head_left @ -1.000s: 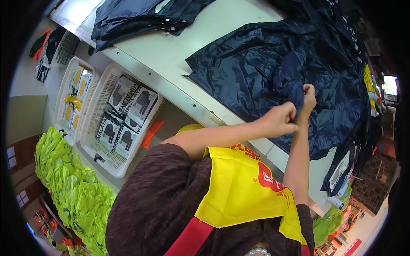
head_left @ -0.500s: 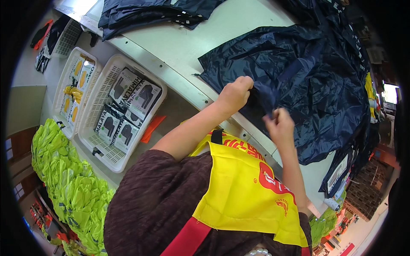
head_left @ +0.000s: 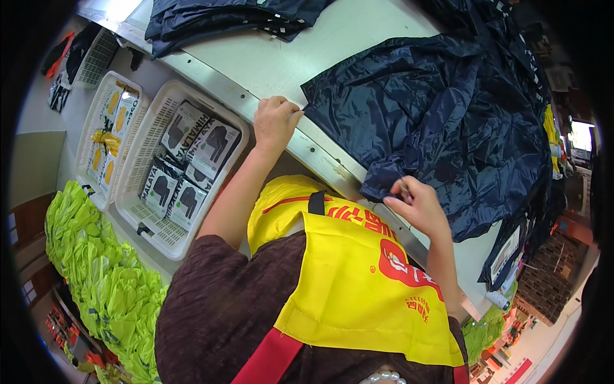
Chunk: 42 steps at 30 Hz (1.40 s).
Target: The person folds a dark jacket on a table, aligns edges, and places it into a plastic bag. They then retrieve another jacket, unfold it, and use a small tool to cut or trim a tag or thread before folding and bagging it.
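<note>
A dark navy garment (head_left: 409, 102) of thin shiny fabric lies spread and wrinkled on the pale worktable (head_left: 256, 54). My left hand (head_left: 276, 125) is at the table's front edge, its fingertips pinched at the garment's left corner. Beside a bunched, sleeve-like part of the garment (head_left: 387, 176), near the same edge, is my right hand (head_left: 419, 205). Its fingers are curled, with a small greyish thing showing between them that I cannot make out.
A stack of folded navy garments (head_left: 224, 25) lies at the table's far left. Left of the table stand white plastic baskets (head_left: 182, 246) holding packaged garments (head_left: 192, 147). A heap of fluorescent yellow-green garments (head_left: 102, 275) is at lower left. More dark garments (head_left: 505, 253) hang at the table's right.
My left hand has moved left from the bunched fabric to the garment's corner. The right hand has dropped slightly, and the fabric that was pulled up between both hands now lies down.
</note>
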Each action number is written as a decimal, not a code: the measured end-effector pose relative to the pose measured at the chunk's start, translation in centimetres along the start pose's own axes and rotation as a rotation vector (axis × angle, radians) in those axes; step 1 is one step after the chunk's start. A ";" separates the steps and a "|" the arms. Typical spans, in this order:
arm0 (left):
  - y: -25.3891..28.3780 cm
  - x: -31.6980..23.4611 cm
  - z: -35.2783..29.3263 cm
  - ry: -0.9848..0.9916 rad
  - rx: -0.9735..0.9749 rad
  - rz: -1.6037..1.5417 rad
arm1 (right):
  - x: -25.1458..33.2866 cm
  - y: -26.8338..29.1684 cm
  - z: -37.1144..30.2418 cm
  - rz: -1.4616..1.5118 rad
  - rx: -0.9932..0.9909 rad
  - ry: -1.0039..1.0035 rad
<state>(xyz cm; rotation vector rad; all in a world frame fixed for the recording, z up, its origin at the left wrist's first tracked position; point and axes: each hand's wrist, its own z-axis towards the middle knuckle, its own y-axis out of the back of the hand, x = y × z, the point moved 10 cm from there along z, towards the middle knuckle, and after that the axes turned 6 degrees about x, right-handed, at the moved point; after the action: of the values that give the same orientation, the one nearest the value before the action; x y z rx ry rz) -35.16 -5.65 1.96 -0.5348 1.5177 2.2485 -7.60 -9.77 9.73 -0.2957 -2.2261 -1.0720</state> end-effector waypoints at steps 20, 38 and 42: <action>-2.2 -9.2 -1.0 0.210 0.161 -1.175 | -2.6 0.6 9.4 1.099 -0.444 0.092; -7.6 -13.6 3.5 0.217 0.255 -1.217 | -6.0 -3.2 8.0 1.485 -0.466 -0.019; -8.6 -14.1 2.9 0.226 0.330 -1.162 | -7.4 -3.8 7.1 1.636 -0.496 -0.093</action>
<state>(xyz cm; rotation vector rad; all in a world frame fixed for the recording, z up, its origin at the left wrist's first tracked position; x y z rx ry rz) -19.03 -1.24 3.29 -1.1899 1.1325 1.0533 -6.88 -6.23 -0.59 -1.9138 -0.9862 -0.5369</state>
